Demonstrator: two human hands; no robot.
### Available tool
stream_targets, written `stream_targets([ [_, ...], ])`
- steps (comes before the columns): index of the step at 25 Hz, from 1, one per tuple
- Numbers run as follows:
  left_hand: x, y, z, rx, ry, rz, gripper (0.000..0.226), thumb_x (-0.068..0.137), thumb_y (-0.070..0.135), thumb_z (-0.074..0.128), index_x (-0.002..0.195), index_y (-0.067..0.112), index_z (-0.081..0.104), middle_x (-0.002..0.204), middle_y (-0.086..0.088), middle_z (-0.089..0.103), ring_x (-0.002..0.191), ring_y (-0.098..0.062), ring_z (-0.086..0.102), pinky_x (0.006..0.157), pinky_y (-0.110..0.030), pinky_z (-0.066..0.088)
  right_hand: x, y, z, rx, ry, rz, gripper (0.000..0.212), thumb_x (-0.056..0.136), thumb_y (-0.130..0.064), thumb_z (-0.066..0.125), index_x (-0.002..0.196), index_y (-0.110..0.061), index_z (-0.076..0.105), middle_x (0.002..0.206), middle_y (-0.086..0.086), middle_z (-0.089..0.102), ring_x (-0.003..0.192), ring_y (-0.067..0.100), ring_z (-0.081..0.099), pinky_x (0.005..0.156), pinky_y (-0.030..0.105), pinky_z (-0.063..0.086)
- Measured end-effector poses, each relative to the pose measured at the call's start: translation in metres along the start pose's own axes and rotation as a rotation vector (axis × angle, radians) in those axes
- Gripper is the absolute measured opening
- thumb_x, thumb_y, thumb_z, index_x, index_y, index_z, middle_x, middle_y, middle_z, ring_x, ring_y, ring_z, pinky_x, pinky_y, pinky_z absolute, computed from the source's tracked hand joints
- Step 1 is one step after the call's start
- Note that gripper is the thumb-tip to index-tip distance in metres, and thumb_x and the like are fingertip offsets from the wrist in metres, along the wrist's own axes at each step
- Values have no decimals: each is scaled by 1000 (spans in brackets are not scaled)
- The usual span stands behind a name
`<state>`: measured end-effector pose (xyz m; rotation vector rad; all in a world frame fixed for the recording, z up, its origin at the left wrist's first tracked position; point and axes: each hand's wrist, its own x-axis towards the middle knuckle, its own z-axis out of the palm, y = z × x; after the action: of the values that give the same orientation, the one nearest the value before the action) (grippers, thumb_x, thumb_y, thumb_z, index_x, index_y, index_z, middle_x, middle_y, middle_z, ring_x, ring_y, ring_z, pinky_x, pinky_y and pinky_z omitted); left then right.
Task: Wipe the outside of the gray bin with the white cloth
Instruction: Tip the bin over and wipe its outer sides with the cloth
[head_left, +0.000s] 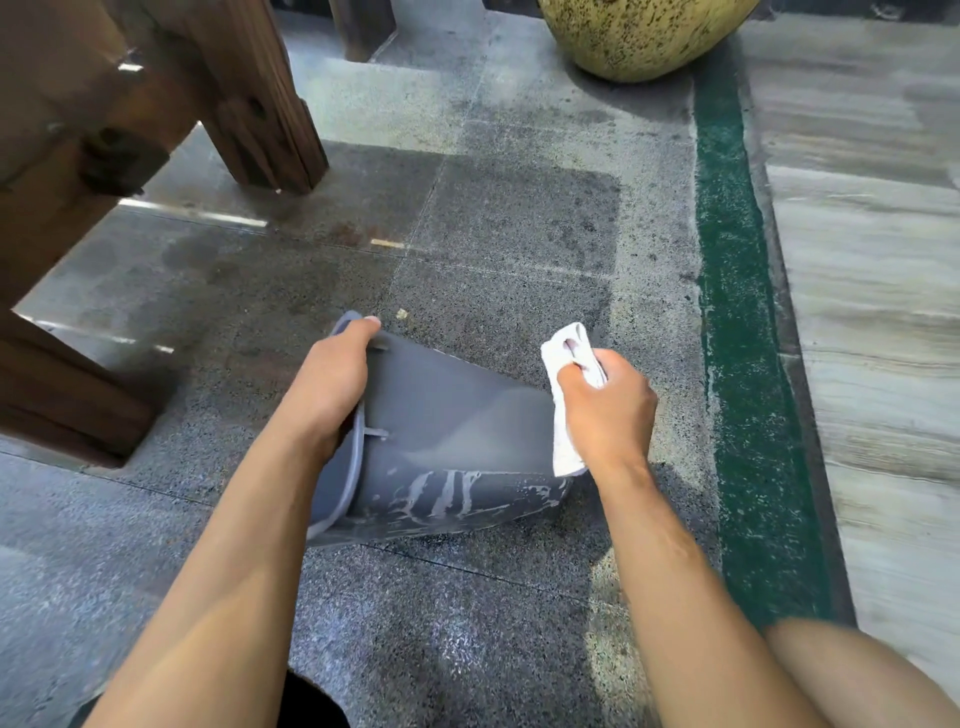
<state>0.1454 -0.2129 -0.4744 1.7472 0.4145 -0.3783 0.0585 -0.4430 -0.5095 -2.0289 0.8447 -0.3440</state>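
Note:
The gray bin (447, 415) lies on its side on the stone floor, its open rim to the left and its base to the right. Whitish streaks mark its lower side. My left hand (332, 384) grips the rim, fingers curled over the edge. My right hand (608, 410) is closed around the white cloth (563, 400) and presses it against the bin's base end on the right. Part of the cloth sticks out above my fingers and part hangs below my palm.
Dark wooden furniture legs (260, 98) stand at the upper left. A large speckled yellow pot (639, 31) sits at the top. A green strip (737, 312) runs down the right beside pale stone paving. My bare knee (872, 675) is at the lower right.

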Motion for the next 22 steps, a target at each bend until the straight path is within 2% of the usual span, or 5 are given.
stream_targets([
  [4, -3, 1, 6, -72, 123, 61, 27, 86, 41, 60, 77, 16, 63, 77, -9, 58, 72, -24, 54, 69, -36, 39, 11, -27, -17, -82, -49, -158, 20, 92, -34, 61, 84, -18, 68, 71, -4, 66, 57, 15, 54, 46, 27, 36],
  [12, -24, -1, 30, -267, -121, 36, 9, 68, 25, 56, 66, 16, 55, 58, -2, 58, 52, -19, 57, 54, -27, 50, 13, -27, -31, 70, -86, -130, 21, 86, -36, 64, 72, -20, 64, 57, -8, 61, 48, 7, 45, 45, 25, 32],
  [15, -23, -8, 33, -370, -203, -43, 17, 75, 29, 51, 65, 18, 58, 57, 0, 61, 50, -19, 56, 51, -28, 53, 13, -31, -30, 169, -92, -95, 19, 86, -37, 64, 78, -21, 68, 62, -7, 66, 50, 9, 51, 47, 24, 35],
  [19, -17, -18, 40, -310, -198, -135, 45, 86, 51, 48, 69, 21, 78, 76, -5, 78, 60, -23, 71, 62, -34, 58, -1, -35, -17, 136, -134, -130, 22, 89, -40, 62, 84, -20, 68, 66, -4, 68, 55, 12, 57, 50, 29, 41],
  [22, -19, -23, 52, -274, -132, -208, 45, 95, 49, 50, 82, 21, 82, 85, -7, 83, 67, -24, 78, 71, -38, 59, -16, -43, 2, 94, -135, -214, 23, 91, -40, 65, 85, -18, 67, 65, -6, 66, 57, 7, 56, 50, 23, 41],
])
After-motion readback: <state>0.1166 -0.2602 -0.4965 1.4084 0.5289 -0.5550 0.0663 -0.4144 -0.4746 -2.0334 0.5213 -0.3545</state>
